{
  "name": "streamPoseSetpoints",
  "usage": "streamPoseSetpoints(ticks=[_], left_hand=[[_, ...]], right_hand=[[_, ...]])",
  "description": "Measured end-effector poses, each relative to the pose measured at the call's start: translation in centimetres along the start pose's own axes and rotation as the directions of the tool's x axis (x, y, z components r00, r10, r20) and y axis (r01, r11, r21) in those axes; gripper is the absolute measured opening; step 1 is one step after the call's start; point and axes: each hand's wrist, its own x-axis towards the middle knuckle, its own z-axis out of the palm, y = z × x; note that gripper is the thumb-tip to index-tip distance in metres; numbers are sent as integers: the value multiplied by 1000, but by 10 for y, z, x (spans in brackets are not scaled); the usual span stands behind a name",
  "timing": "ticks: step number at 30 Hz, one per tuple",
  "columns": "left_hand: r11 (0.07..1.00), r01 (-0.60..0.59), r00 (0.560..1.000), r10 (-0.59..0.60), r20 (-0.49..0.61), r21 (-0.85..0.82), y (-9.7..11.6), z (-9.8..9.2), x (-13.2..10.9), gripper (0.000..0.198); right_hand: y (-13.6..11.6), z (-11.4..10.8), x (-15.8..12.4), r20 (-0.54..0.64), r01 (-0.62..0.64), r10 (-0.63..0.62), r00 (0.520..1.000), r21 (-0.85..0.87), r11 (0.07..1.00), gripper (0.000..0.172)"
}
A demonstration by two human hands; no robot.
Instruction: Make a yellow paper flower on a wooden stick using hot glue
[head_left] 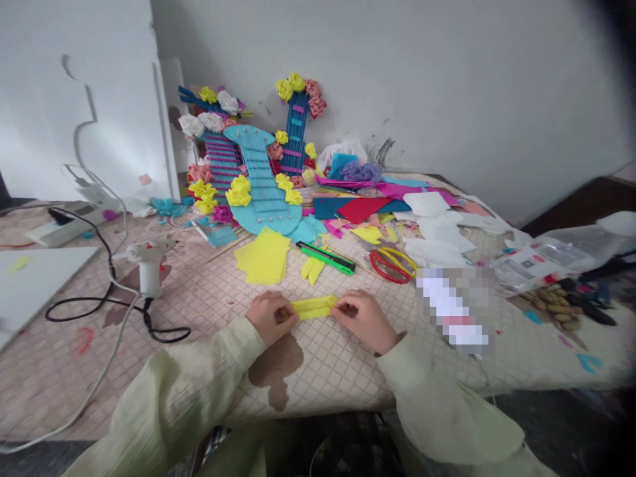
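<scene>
Between my hands a folded strip of yellow paper [314,307] is stretched sideways just above the table's front part. My left hand [271,317] pinches its left end, and my right hand [365,318] pinches the right end. A lengthwise crease shows along the strip. Beyond my left hand lies a pile of yellow paper sheets [262,257]. A green utility knife [326,258] rests to the right of that pile, partly over some narrow yellow paper pieces [312,269]. Red-and-yellow-handled scissors [392,265] lie farther right.
A white glue gun [150,265] with looping cables stands at left, near a power strip [67,215]. Flower-decorated blue paper panels [263,182] lean at the back. Coloured paper scraps [368,205] crowd the back right. A plastic bag [551,258] and peanuts [554,305] lie at right.
</scene>
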Motion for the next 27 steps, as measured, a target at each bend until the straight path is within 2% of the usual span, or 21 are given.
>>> streamPoseSetpoints(ticks=[20,27], left_hand=[[995,95,995,-95,30,30,5,0,6,11],[995,99,995,-99,21,18,5,-1,5,11]], right_hand=[[-5,4,3,-49,-34,30,998,-82,996,9],[-4,5,4,-43,-7,2,999,-100,995,10]])
